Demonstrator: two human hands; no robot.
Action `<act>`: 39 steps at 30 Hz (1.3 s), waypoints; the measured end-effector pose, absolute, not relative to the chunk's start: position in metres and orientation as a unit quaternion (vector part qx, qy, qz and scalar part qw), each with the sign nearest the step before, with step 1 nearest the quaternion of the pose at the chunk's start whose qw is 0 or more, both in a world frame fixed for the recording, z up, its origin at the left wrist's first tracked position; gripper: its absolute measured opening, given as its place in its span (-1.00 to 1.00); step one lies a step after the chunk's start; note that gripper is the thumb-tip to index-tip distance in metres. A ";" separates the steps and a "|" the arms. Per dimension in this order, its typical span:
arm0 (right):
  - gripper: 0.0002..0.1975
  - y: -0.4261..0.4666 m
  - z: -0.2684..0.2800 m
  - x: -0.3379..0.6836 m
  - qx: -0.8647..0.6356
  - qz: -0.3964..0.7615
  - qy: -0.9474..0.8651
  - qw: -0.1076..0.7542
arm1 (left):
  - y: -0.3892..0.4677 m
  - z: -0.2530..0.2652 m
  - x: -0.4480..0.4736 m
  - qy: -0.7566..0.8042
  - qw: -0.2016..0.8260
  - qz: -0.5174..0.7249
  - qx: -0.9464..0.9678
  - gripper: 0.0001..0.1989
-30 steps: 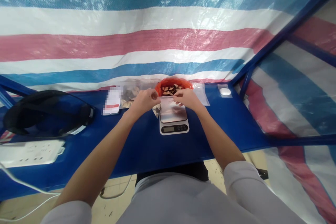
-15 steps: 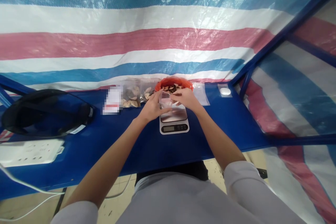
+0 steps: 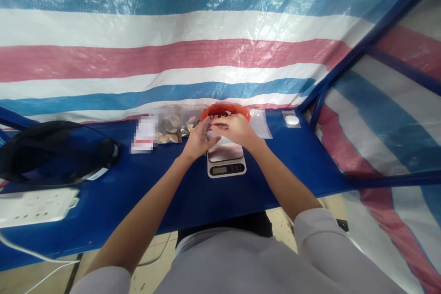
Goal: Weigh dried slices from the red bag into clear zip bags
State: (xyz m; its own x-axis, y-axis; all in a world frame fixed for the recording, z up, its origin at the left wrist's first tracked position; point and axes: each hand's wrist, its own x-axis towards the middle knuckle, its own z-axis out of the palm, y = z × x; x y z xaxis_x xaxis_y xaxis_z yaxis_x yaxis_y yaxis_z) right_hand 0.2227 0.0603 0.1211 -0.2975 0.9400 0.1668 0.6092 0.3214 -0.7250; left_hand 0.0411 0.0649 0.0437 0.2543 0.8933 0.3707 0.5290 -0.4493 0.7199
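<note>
My left hand (image 3: pixel 196 142) is wrapped round a small clear plastic cup (image 3: pixel 208 129), held just above the kitchen scale (image 3: pixel 226 168). Across from it, my right hand (image 3: pixel 238 129) reaches over the cup with its fingers bent together at the rim. Whatever those fingers hold is hidden. Both hands cover the rear of the scale's metal plate. Right behind them sits a red basket or bag (image 3: pixel 225 109) of dried, pale and dark slices.
Left of the basket lie clear bags of dried slices (image 3: pixel 169 126) and a blurred label (image 3: pixel 144 134). An empty clear bag (image 3: pixel 262 124) and a white round object (image 3: pixel 291 120) are to the right. A black headset-like item (image 3: pixel 58 151) and power strip (image 3: pixel 37 206) occupy the left.
My right hand has moved left, over the cup, and now hides most of it. The pale piece seen at its fingertips is out of sight. The view has shifted slightly.
</note>
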 end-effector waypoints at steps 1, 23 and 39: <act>-0.90 0.062 0.120 0.218 -0.505 0.247 -0.779 0.278 | 0.065 0.043 0.041 0.474 0.236 0.387 0.755 -0.22; -0.83 0.085 0.119 0.253 -0.385 0.381 -0.748 0.384 | 0.079 0.074 0.017 0.493 0.257 0.288 0.780 -0.46; -0.76 0.107 0.077 0.267 -0.414 0.503 -0.574 0.496 | 0.088 0.076 0.013 0.498 0.465 0.441 0.584 -0.37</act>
State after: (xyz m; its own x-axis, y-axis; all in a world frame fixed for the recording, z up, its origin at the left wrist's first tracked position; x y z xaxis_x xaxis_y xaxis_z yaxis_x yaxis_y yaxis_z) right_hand 0.2672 0.1069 0.0774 -0.1649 0.9743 0.1535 -0.0238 0.1517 -0.9881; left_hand 0.0127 0.0881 0.0755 0.1157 0.9919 0.0520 0.1707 -0.0714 0.9827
